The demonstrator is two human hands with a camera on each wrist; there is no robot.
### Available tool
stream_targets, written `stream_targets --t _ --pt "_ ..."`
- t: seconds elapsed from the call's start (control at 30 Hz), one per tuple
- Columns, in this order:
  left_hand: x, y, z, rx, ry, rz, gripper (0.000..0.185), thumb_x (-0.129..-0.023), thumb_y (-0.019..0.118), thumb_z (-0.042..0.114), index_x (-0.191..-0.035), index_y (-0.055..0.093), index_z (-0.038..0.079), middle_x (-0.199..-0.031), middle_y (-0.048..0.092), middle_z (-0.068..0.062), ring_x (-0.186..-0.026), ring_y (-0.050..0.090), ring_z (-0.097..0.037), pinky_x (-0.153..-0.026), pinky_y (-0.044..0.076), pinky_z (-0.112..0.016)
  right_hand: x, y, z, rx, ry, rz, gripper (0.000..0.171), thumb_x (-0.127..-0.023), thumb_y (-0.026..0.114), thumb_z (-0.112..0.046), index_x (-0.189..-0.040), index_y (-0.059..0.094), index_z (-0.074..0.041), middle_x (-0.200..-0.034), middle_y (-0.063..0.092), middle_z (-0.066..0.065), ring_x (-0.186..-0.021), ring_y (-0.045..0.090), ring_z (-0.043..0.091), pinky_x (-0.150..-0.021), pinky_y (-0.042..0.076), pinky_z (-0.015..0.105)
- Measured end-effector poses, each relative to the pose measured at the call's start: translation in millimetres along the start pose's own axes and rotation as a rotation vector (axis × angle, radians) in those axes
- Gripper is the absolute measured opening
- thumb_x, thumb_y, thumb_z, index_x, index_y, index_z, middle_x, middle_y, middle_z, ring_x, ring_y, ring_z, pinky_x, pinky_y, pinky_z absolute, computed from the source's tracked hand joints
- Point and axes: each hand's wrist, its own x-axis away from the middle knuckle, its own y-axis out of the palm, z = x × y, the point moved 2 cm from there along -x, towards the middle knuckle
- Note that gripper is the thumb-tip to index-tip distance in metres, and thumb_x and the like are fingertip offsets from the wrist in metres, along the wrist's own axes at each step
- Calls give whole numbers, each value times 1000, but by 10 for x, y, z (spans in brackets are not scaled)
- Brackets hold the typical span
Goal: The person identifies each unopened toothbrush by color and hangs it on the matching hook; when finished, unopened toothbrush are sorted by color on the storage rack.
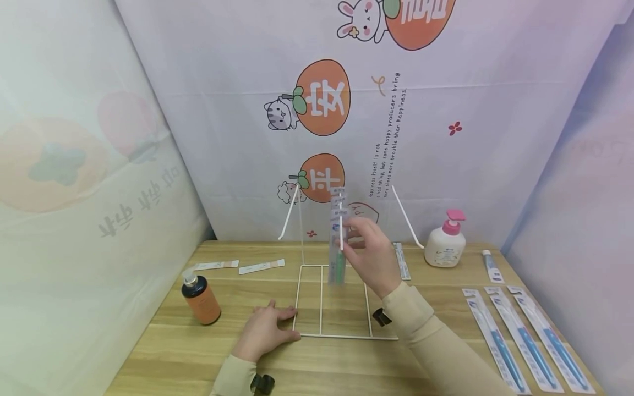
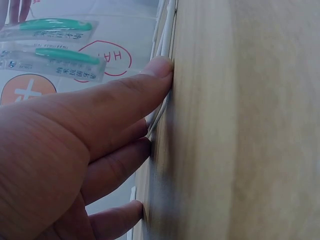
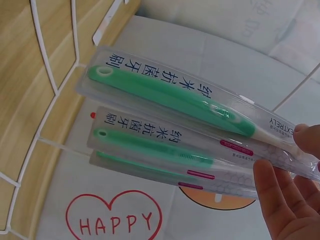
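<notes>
Green packaged toothbrushes [image 1: 338, 242] we pinch in our right hand [image 1: 373, 254]; left hand [image 1: 264, 329] fingers press flat, steadying the wire rack [image 1: 321, 308].

White wire rack [image 1: 321, 300] on a pale wood-grain table [image 1: 163, 341]. Packaged toothbrushes [image 3: 170, 100] on the rack: green handles in clear packs with dark blue characters and magenta bars. Packaged toothbrushes [image 1: 525, 341] at table right: blue handles on white cards. Bottle [image 1: 200, 300]: orange body, black neck. Pump bottle [image 1: 446, 242]: white with pink pump. Backdrop [image 1: 446, 137]: pale, printed with orange fruit bearing white characters, a grey striped cat, a white rabbit and a red-outlined heart reading "HAPPY". Sleeves [image 1: 436, 341]: beige.
</notes>
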Motion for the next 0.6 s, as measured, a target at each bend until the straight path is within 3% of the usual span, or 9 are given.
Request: stream_targets --t 0.6 --pt "1 4 11 -6 0 3 61 -80 94 50 -131 80 18 -136 74 -2 -141 51 -57 -113 25 -86 -17 22 23 3 -33 6 50 -84 88 9 -127 66 -5 -123 66 11 -98 76 25 -73 68 37"
